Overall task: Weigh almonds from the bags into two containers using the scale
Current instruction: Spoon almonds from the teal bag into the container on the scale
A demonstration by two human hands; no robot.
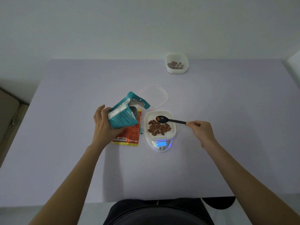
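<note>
Teal bag (123,112), likely light and floppy, gripped low by left hand (103,122) at nine o'clock of scale (160,144); right hand (201,129) pinches stiff spoon (170,120) by its handle end.

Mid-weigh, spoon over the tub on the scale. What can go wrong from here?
1. The teal bag is tilted, open mouth toward the scale, in the left hand; its contents might spill and overshoot the reading.
2. The right hand pinches the spoon at the handle's far end; the almond on its tip could roll off past the container rim.
3. Resting the spoon on the container would likely skew the reading.
</note>
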